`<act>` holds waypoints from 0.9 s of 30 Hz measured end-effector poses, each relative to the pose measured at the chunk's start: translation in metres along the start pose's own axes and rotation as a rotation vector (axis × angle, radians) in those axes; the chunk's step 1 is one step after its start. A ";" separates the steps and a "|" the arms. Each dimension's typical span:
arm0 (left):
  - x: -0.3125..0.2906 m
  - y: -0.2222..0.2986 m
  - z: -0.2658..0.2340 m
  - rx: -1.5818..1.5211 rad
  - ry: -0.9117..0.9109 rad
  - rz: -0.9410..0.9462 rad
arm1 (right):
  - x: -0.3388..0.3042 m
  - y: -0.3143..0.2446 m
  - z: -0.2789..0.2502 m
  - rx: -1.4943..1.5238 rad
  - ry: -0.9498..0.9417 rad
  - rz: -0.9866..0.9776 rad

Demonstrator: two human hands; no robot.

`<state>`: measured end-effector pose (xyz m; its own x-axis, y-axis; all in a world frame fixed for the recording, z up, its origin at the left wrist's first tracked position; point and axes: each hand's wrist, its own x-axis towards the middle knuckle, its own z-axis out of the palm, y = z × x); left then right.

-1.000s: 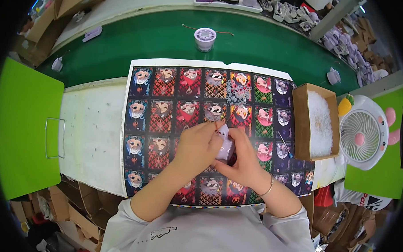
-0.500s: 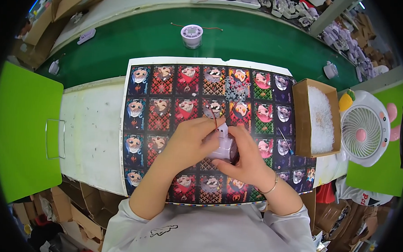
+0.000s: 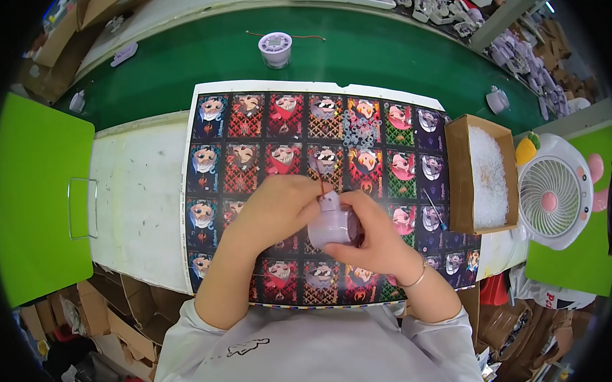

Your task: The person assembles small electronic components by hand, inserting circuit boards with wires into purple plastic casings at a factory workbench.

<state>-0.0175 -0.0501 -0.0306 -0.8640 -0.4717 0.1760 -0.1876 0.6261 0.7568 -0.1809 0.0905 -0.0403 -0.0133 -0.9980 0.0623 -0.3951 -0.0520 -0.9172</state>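
A lilac plastic fan housing (image 3: 330, 227), rounded with a narrow neck, is held above the printed sheet between my hands. My right hand (image 3: 378, 237) wraps its right side, thumb low at the front and fingers behind. My left hand (image 3: 278, 207) is closed at the neck, its fingertips against the neck's left side; what they pinch there is partly hidden. Thin reddish wires (image 3: 322, 176) rise from the neck beside those fingertips.
A card-patterned sheet (image 3: 246, 169) covers the table, with small grey rings (image 3: 358, 132) and a screwdriver (image 3: 437, 212) on it. At right stand a carton of clear bits (image 3: 461, 173) and a white fan (image 3: 552, 199). A round lilac unit (image 3: 276, 50) sits on the green belt (image 3: 189, 55).
The lilac housing has turned, showing more of its rounded side, and my left fingers have shifted slightly left along the neck. Parts on the green belt have moved left.
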 end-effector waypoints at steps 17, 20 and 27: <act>0.000 0.009 0.000 -0.160 0.221 0.083 | 0.000 -0.007 -0.005 0.353 0.069 0.104; 0.000 0.011 0.003 -0.164 0.235 0.107 | 0.000 -0.011 -0.005 0.541 0.122 0.188; 0.001 0.015 0.001 -0.215 0.185 0.107 | -0.001 -0.004 -0.006 0.361 0.128 0.144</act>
<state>-0.0217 -0.0402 -0.0193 -0.7698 -0.5276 0.3593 0.0204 0.5422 0.8400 -0.1847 0.0917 -0.0340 -0.1683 -0.9845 -0.0489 -0.0331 0.0552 -0.9979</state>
